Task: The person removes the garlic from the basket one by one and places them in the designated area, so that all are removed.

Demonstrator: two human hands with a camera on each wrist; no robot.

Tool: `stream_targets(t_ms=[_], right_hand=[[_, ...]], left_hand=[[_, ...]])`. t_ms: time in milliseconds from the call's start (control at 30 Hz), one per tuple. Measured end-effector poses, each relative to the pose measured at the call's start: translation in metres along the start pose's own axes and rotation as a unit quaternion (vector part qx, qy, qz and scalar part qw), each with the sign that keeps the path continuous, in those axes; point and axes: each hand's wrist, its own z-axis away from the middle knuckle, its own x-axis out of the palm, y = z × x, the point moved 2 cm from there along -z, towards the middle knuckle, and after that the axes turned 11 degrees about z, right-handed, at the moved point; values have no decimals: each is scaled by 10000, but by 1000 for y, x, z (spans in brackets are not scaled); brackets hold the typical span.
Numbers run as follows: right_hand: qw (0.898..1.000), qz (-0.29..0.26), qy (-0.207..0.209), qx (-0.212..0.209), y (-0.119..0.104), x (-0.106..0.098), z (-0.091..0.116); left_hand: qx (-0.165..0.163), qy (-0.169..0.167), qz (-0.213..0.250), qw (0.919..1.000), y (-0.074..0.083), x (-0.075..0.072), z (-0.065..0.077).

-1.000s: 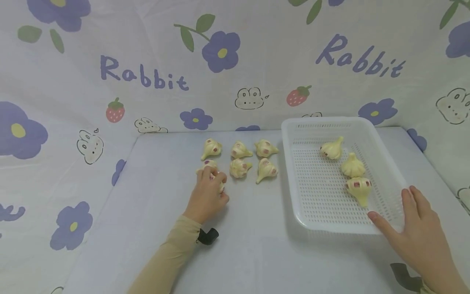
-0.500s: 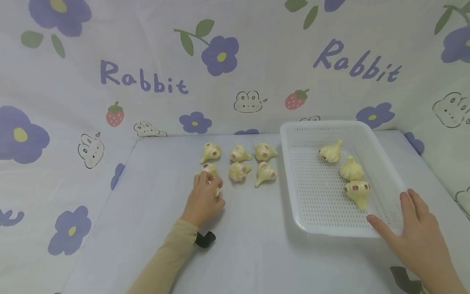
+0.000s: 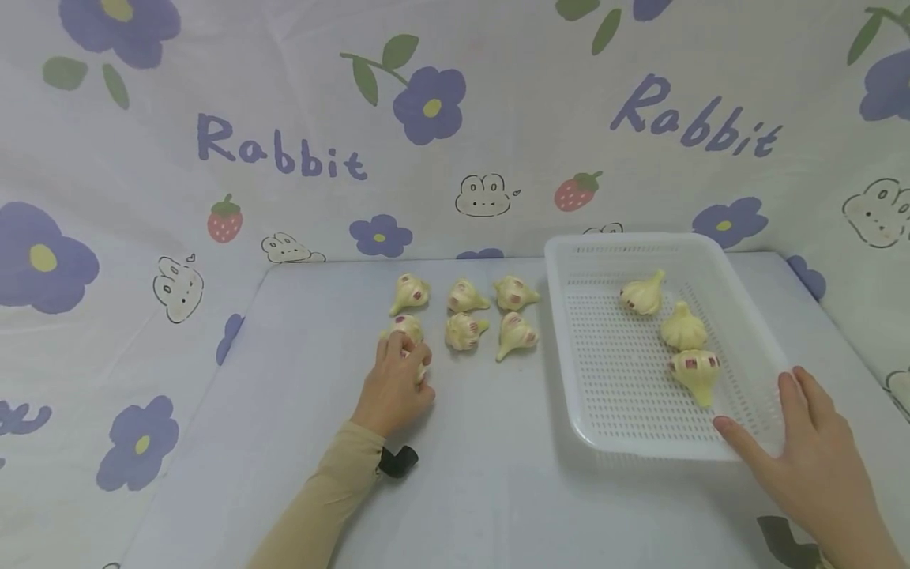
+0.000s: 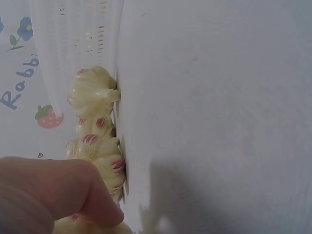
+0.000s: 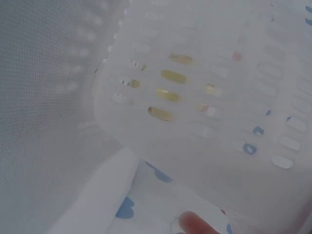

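Note:
With curled fingers my left hand (image 3: 394,387) holds a pale garlic bulb (image 3: 421,371), mostly hidden behind the fingers, low over the table. Right beyond the fingertips lies another garlic bulb (image 3: 405,325), partly covered. In the left wrist view, the thumb (image 4: 97,200) presses on the held bulb near the bottom edge. My right hand (image 3: 817,442) rests at the near right corner of a white perforated basket (image 3: 579,403), thumb over the front rim and fairly straight fingers along the right rim. Inside the basket lie three bulbs, one pale garlic bulb (image 3: 684,325) in the middle.
Right of my left hand, several garlic bulbs (image 3: 465,332) lie in two rows on the white table (image 3: 483,490). A cloth backdrop (image 3: 284,79) with flowers and rabbits rises behind and at both sides. The basket's wall (image 5: 195,146) fills much of the right wrist view.
My left hand has shifted slightly left and toward the person with the garlic bulb in its fingers. My right hand stays at the basket's corner; the basket and the other bulbs have not moved.

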Motion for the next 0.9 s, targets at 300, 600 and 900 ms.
stream_targets(t_ms=[300, 600, 900], right_hand=[[10000, 22, -35, 57, -1, 0, 2], [10000, 2, 75, -37, 0, 0, 1], [10000, -15, 23, 23, 0, 1, 2]], left_hand=[[-140, -74, -39, 9999, -9, 3, -1], [-238, -81, -37, 9997, -12, 2, -3], [-221, -81, -125, 9996, -13, 3, -4]])
